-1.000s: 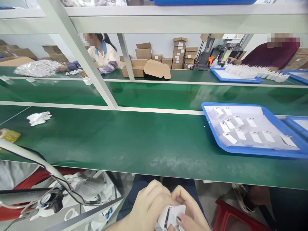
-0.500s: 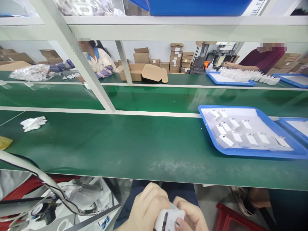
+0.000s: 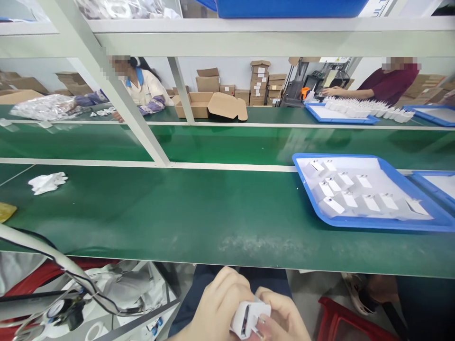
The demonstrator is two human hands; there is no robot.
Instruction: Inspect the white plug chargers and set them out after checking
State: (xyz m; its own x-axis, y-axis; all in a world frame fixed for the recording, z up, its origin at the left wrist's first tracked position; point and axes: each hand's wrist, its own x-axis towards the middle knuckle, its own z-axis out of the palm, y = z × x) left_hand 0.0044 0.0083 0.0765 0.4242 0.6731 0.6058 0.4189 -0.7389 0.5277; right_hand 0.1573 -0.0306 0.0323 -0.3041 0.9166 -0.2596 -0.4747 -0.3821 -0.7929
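A small white plug adapter (image 3: pixel 248 318) is held low in front of my lap, just off the table's near edge. My left hand (image 3: pixel 222 303) curls around its left side. My right hand (image 3: pixel 280 312) grips its right side, with the fingertips by the metal prongs. A dark slot shows in the adapter's white face. The undersides of my fingers and part of the adapter are hidden. Similar white adapters (image 3: pixel 350 200) lie in spaced rows on white paper in a blue tray (image 3: pixel 384 224) on the table's right side.
The green table (image 3: pixel 185 213) spans the view. White gloves (image 3: pixel 48 183) lie on its left. A slanted frame post (image 3: pixel 133 111) rises ahead. Bottom left are a bent pipe (image 3: pixel 67 265) and a gauge (image 3: pixel 55 308); bottom right, a red stool (image 3: pixel 332 312). Two people work across the table.
The adapter has turned in my hands, so its prongs and slotted face now show more. Both hands stay close together around it. The view has shifted slightly.
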